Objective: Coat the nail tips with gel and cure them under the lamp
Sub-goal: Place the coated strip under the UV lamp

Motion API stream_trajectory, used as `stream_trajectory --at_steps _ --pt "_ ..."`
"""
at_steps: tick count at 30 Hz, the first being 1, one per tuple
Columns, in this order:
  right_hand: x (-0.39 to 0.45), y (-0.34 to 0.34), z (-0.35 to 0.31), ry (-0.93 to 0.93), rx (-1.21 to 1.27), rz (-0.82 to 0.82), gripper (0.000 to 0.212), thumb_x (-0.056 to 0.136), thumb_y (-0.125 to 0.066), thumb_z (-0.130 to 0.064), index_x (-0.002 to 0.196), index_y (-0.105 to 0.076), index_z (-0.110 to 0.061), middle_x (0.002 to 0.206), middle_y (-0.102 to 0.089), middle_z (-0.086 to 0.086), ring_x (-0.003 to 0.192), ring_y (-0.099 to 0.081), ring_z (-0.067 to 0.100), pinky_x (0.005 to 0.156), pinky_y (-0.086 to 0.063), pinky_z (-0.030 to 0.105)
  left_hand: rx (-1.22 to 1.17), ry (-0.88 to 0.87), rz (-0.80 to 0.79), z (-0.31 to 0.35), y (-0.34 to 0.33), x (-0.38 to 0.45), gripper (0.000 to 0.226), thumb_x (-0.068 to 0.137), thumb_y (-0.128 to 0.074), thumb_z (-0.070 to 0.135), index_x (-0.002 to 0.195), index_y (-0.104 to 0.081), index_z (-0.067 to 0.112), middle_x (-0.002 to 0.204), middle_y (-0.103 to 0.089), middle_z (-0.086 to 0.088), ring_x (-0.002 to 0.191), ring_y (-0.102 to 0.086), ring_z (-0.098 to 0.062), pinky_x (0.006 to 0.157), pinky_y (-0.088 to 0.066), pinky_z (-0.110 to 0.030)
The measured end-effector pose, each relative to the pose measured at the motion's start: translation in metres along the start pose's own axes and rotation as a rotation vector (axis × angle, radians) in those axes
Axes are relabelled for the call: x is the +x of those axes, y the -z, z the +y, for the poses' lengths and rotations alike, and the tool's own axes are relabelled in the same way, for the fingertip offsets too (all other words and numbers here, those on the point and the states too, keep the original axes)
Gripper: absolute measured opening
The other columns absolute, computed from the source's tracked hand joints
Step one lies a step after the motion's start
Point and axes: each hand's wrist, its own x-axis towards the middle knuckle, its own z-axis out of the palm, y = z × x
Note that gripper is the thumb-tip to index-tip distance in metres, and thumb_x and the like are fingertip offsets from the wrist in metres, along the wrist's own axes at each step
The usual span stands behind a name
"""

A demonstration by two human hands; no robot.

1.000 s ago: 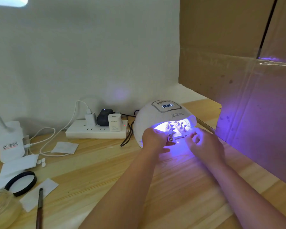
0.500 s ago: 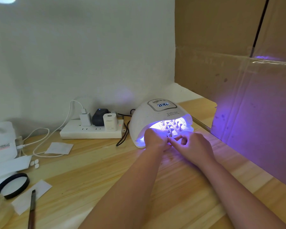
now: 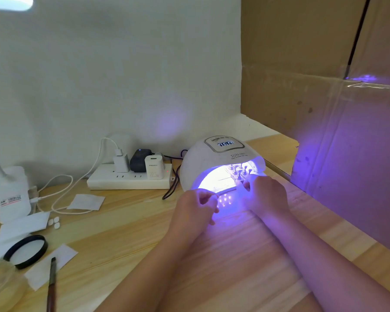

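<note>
So from my remote seat the curing lamp (image 3: pixel 221 163) is lit up purple on the wooden table (image 3: pixel 126 233), display glowing, and the rack of nail tips (image 3: pixel 238 172) sits inside its mouth toward the right side. My right hand (image 3: pixel 268 194) is at the opening with fingertips touching the rack's front edge, though I honestly can't tell if it's pinching it or just resting there. My left hand (image 3: pixel 196 210) hangs just in front of the lamp, fingers loosely curled, holding nothing. Off to the left there's a brush (image 3: pixel 51 284), a black lid (image 3: pixel 26 251) and a power strip (image 3: pixel 128 179) by the wall.
</note>
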Motion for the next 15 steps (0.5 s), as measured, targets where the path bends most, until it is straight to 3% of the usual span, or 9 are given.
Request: stream_trajectory --at_steps 4,7,11,13,15 --pt "0.001 0.001 -0.001 0.024 -0.042 0.007 0.028 0.093 -0.046 -0.036 0.079 -0.057 -0.015 0.082 -0.064 0.007 0.072 -0.052 0.029 0.057 -0.029 0.029 -0.076 -0.022 0.067 -0.006 0.013 -0.006 0.019 0.089 -0.051 0.016 0.077 -0.066 0.02 0.055 -0.058 0.009 0.035 -0.043 -0.003 0.038 -0.034 -0.012" --pt "-0.006 0.008 -0.006 0.062 -0.078 0.05 0.03 0.089 -0.05 -0.04 0.073 -0.06 -0.017 0.066 -0.06 0.006 0.07 -0.059 0.029 0.055 -0.026 0.027 -0.166 0.042 0.206 -0.016 0.018 -0.007 0.026 0.086 -0.054 0.015 0.064 -0.066 0.023 0.044 -0.052 0.011 0.034 -0.039 -0.003 0.041 -0.034 -0.015" --pt "-0.012 0.033 -0.018 0.435 0.146 0.361 0.035 0.075 -0.048 -0.032 0.046 -0.048 -0.013 0.036 -0.04 -0.002 0.035 -0.045 0.021 0.041 -0.03 0.017 -0.289 0.093 0.32 -0.022 0.017 -0.006 0.035 0.085 -0.053 0.015 0.054 -0.067 0.024 0.041 -0.047 0.011 0.038 -0.038 -0.004 0.046 -0.031 -0.023" --pt "-0.002 0.048 -0.027 0.487 0.215 0.456 0.028 0.075 -0.046 -0.027 0.052 -0.054 -0.012 0.041 -0.038 -0.007 0.038 -0.04 0.018 0.045 -0.027 0.015 -0.318 0.088 0.315 -0.021 0.017 -0.006 0.035 0.085 -0.053 0.017 0.054 -0.068 0.026 0.042 -0.046 0.011 0.038 -0.037 -0.004 0.045 -0.03 -0.022" --pt "0.018 0.06 -0.04 0.328 0.245 0.355 0.022 0.081 -0.046 -0.023 0.081 -0.066 -0.016 0.056 -0.045 -0.008 0.055 -0.048 0.02 0.054 -0.029 0.021 -0.368 0.089 0.318 -0.022 0.019 -0.006 0.035 0.086 -0.053 0.017 0.055 -0.068 0.023 0.042 -0.045 0.011 0.037 -0.036 -0.004 0.039 -0.029 -0.018"
